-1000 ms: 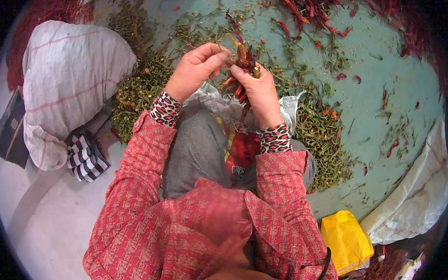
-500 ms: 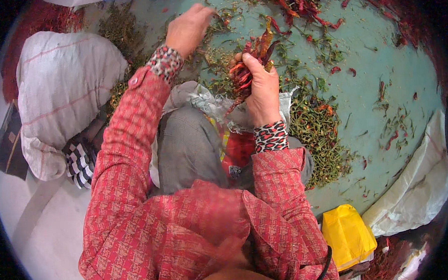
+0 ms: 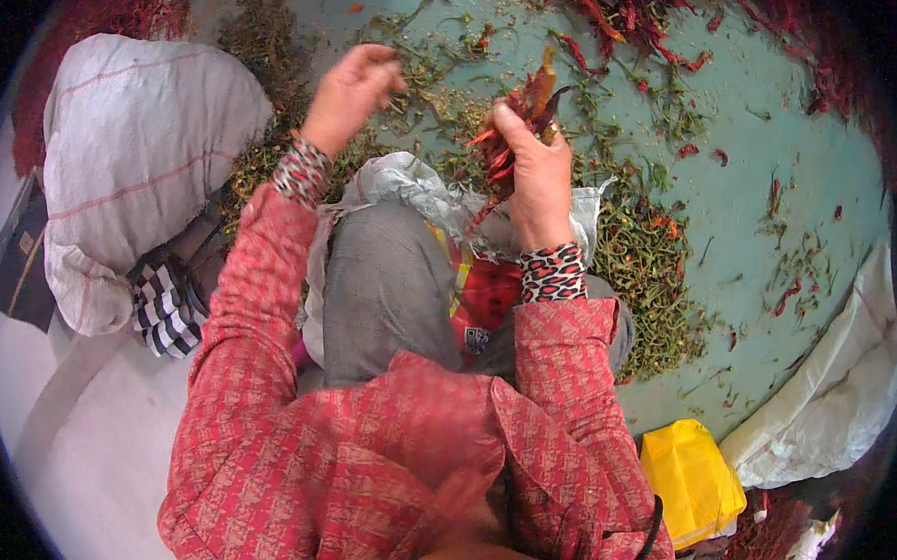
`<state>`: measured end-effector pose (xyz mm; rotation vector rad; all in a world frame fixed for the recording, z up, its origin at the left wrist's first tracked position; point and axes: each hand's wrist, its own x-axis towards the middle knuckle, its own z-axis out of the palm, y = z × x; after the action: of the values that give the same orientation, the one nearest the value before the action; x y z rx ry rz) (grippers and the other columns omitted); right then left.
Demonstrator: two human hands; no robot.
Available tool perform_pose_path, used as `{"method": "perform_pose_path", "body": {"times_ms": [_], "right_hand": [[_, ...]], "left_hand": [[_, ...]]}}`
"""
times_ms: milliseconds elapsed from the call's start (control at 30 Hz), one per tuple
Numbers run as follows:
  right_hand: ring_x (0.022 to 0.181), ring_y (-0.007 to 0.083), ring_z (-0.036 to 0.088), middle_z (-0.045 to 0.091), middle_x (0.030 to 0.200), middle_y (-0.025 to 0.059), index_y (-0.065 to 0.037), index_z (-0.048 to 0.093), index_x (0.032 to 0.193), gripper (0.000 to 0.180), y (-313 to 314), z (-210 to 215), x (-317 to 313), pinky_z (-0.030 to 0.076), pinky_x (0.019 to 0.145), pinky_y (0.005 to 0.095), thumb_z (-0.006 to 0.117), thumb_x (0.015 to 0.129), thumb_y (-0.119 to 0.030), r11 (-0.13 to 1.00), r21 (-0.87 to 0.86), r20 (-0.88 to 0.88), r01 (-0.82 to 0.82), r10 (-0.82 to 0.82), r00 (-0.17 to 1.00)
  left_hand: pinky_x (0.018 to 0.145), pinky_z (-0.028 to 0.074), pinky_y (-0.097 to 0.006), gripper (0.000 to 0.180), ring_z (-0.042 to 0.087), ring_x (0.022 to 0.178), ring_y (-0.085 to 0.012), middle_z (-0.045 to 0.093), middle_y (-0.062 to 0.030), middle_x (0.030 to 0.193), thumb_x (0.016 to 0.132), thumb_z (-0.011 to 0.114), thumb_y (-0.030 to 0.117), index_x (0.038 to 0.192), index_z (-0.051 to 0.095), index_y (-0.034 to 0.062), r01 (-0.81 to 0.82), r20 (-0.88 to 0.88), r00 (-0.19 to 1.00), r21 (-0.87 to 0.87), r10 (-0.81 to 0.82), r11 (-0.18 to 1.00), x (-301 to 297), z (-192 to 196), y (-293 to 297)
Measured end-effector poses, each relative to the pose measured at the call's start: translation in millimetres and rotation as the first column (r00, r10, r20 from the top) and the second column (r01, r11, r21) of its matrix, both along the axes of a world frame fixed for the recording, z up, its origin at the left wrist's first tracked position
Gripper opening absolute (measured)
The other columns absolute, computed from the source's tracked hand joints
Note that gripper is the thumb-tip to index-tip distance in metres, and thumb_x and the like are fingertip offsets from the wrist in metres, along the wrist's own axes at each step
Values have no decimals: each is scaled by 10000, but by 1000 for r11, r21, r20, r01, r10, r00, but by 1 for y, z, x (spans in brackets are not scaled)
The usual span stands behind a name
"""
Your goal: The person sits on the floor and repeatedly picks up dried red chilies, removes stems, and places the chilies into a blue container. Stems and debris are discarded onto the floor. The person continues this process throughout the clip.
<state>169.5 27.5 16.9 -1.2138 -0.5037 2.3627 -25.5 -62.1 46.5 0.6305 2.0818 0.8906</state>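
My right hand (image 3: 536,176) is clenched around a bunch of dried red chilli peppers (image 3: 517,127), fingers wrapped tight about the lower ends while the tips fan out above my fist, pointing to the far side. The bunch sits just right of the middle of the scene, over the far edge of my lap. My left hand (image 3: 352,89) is raised out to the far left of the bunch and well apart from it, fingers curled loosely inward with the tips drawn together; I cannot tell whether it has anything pinched between them. It hangs over a scatter of green chilli stems and bits (image 3: 431,101) lying on the pale teal floor (image 3: 755,197).

Across my knees lies a crumpled grey plastic sheet (image 3: 414,186), with some red chillies showing in the fold beneath my right wrist. To the right of my lap a thicker heap of green and yellowish stem waste (image 3: 648,261) spreads over the floor. At the far right a pile of loose red chillies (image 3: 657,1) runs along the edge of the scene, with single pods strewn nearer.

On my left stands a full white woven sack (image 3: 142,143) with faint red lines, and a black-and-white striped cloth (image 3: 164,307) lies just beside its near end. Near right, a yellow plastic bag (image 3: 689,480) rests by my elbow, and beyond it a white woven sheet (image 3: 834,403) is bunched along the floor's edge.
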Motion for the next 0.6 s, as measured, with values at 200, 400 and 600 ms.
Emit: {"method": "perform_pose_path", "body": {"times_ms": [200,400,600], "right_hand": [[706,60,526,601,831,-22,-48,597,953,186,-7,5,-3,430,624,215,656,799,-136,998,61,0,-28,28,1000],[755,65,521,584,899,-18,-56,559,1003,221,-5,-5,-4,426,661,217,642,817,-141,981,158,-6,116,-116,993],[689,124,597,626,821,28,-38,577,950,151,11,-13,6,489,606,259,620,808,-63,902,32,72,431,-432,899]], "left_hand": [[684,478,-250,142,591,775,-110,629,-51,867,855,556,103,963,588,17,249,-195,951,18,-240,968,78,14,22],[676,499,-316,184,605,787,-267,609,-109,918,818,556,106,991,588,52,560,-487,734,39,-474,827,72,2,45],[760,477,-369,265,569,883,-301,579,-116,999,801,553,104,1064,549,67,682,-655,581,69,-482,728,45,-28,76]]}}
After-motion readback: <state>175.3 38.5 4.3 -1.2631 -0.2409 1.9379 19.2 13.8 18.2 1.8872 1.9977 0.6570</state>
